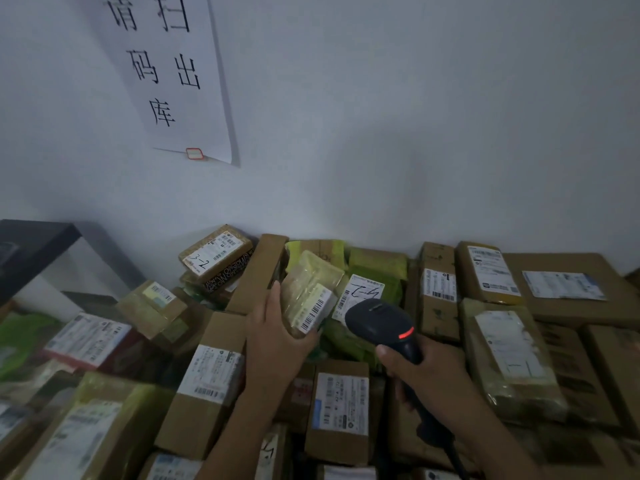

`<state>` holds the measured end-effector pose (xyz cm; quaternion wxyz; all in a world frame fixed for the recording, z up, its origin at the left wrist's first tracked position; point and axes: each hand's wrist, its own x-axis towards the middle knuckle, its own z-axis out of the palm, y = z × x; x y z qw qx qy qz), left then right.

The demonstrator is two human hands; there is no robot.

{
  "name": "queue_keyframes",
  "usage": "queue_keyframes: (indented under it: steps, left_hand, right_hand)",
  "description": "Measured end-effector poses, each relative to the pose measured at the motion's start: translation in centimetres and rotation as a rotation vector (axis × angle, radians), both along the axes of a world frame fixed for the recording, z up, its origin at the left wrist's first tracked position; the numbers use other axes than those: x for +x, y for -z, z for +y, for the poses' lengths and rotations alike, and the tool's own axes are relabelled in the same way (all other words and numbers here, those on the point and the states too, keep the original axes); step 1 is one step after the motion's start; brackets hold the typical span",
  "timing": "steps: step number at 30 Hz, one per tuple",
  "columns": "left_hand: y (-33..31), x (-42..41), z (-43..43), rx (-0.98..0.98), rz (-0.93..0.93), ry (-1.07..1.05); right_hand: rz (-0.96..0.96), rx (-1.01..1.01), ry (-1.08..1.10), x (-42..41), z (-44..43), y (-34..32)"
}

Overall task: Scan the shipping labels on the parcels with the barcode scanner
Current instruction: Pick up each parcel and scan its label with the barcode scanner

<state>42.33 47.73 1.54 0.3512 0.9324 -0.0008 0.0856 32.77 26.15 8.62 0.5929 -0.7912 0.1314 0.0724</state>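
Observation:
My left hand (277, 337) grips a small parcel wrapped in yellowish tape (306, 289), tilted so its white barcode label (317, 311) faces up and right. In my right hand (426, 372) is a black barcode scanner (379, 322); a red light glows on its neck. The scanner head sits just right of the held parcel, close to the label. Below both hands lies a heap of cardboard parcels, most with white shipping labels facing up.
Brown boxes (207, 386) and green bags (377, 268) fill the surface up to a white wall. A paper sign with large characters (166, 74) hangs on that wall. At the far left stands a dark table (31, 247).

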Motion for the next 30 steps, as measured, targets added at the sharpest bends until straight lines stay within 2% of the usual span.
queue_keyframes:
  steps: [4, 7, 18, 30]
  left_hand:
    - [-1.1, -3.0, 1.5, 0.059, 0.033, 0.011]
    - [-1.8, -4.7, 2.2, 0.139, -0.011, 0.029]
    - [-3.4, -7.7, 4.1, 0.285, 0.004, 0.09]
    - [-2.6, -8.4, 4.9, 0.257, 0.017, 0.078]
  right_hand:
    - [-0.027, -0.155, -0.056, -3.0, 0.3, -2.4]
    - [-0.001, -0.209, -0.111, -5.2, 0.9, -3.9]
    - [0.058, -0.227, -0.182, -9.6, 2.4, -6.7]
    - [0.084, -0.198, -0.24, -10.3, 2.4, -7.8]
